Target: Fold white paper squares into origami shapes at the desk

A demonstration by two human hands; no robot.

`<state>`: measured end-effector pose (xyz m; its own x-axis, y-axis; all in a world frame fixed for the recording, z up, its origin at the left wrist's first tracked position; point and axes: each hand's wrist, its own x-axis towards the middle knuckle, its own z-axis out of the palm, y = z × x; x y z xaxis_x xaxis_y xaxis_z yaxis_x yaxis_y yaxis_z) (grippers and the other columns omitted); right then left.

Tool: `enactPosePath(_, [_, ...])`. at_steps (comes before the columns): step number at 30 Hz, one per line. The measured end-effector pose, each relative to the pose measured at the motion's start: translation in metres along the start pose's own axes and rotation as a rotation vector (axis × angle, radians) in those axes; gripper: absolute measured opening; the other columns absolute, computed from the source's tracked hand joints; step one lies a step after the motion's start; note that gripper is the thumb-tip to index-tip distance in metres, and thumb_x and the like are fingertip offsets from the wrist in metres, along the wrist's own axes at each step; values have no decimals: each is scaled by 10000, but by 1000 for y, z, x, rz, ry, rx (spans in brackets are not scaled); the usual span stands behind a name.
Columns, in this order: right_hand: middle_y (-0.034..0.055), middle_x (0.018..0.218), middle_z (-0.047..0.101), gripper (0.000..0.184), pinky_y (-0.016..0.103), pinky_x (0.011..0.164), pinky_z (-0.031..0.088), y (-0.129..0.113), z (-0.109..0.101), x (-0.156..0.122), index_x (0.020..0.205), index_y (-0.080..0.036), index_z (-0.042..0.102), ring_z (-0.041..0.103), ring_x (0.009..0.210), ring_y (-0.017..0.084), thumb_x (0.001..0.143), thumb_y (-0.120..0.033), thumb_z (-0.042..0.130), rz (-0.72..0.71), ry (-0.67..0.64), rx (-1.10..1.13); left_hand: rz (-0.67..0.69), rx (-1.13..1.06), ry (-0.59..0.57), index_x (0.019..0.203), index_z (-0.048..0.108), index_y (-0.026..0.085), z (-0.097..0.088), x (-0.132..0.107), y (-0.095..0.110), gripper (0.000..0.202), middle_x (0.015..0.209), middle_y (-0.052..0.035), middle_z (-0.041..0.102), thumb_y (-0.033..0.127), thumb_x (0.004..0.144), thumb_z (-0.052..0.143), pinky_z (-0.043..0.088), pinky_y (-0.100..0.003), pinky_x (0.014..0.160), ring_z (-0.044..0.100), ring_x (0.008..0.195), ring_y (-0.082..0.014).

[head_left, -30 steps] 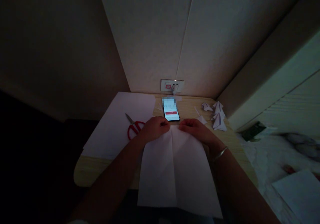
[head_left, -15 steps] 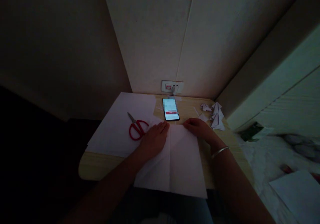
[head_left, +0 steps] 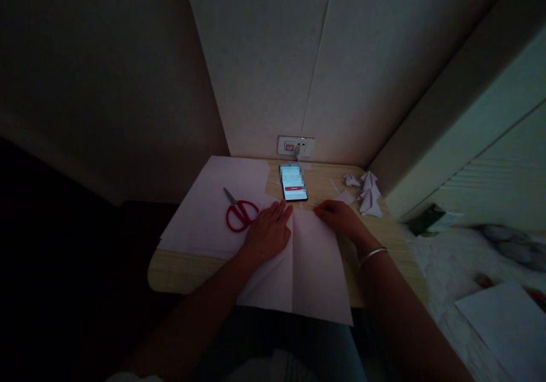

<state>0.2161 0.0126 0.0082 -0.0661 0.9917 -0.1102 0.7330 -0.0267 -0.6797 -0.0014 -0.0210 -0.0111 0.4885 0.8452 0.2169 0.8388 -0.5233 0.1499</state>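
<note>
Sheet [head_left: 315, 268] lies mid-tabletop [head_left: 179, 265], its near edge overhanging at 6 o'clock. Left hand [head_left: 268, 231] presses flat on it, fingers spread; right hand [head_left: 339, 217] curls on its far edge, grip unclear. Scissors [head_left: 239, 211] close at 10 o'clock, phone [head_left: 293, 183] at 12; bare wood at 3.

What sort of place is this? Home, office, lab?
Probably a dim bedroom or hotel room: small wooden bedside table in a wall corner, wall socket above it, white bedding to its right.
</note>
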Motion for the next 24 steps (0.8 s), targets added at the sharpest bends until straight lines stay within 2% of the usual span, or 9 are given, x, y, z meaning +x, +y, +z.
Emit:
enactPosePath(10, [42, 700, 660, 220, 254, 548, 385, 4, 1, -4, 766, -159, 652, 564, 638, 168, 737, -338, 526, 20, 6, 2, -2, -28, -4, 1352, 383, 158, -1, 0, 0, 496, 1450, -90, 354, 215, 860, 356, 271, -397, 1065, 324, 1324, -233])
enactPosePath(15, [59, 791, 677, 202, 262, 596, 410, 1, 0, -7, 821, -161, 659, 590, 708, 181, 741, -301, 538, 32, 27, -10, -9, -26, -8, 1354, 380, 161, 0, -1, 0, 501, 1454, -90, 347, 221, 857, 358, 264, -397, 1068, 323, 1324, -232])
enactPosePath(17, [67, 793, 671, 241, 269, 591, 413, -1, -1, -12, 899, -160, 652, 592, 698, 184, 746, -317, 551, 67, 54, -7, -13, -25, -6, 1353, 383, 160, 0, 0, -1, 501, 1455, -89, 345, 225, 856, 361, 266, -397, 1067, 322, 1324, -234])
enactPosePath(19, [63, 747, 653, 364, 273, 558, 412, -4, -2, -20, 1044, -157, 603, 586, 642, 181, 756, -375, 562, 122, 84, 63, -10, -25, -2, 1353, 382, 157, 1, 0, -1, 500, 1452, -90, 350, 222, 858, 357, 269, -395, 1065, 323, 1323, -234])
enactPosePath(21, [48, 715, 639, 509, 273, 522, 415, -5, -2, -30, 1187, -164, 500, 577, 589, 175, 767, -447, 552, 169, 87, 234, -6, -23, 3, 1356, 378, 154, 1, 0, -1, 501, 1447, -93, 359, 217, 860, 353, 272, -396, 1062, 332, 1318, -235])
enactPosePath(24, [14, 679, 624, 592, 264, 478, 406, -4, -1, -46, 1273, -196, 398, 555, 535, 161, 771, -475, 544, 192, 39, 437, 2, -18, 10, 1364, 368, 156, 1, 0, -1, 509, 1441, -98, 368, 215, 858, 361, 278, -400, 1058, 349, 1307, -240])
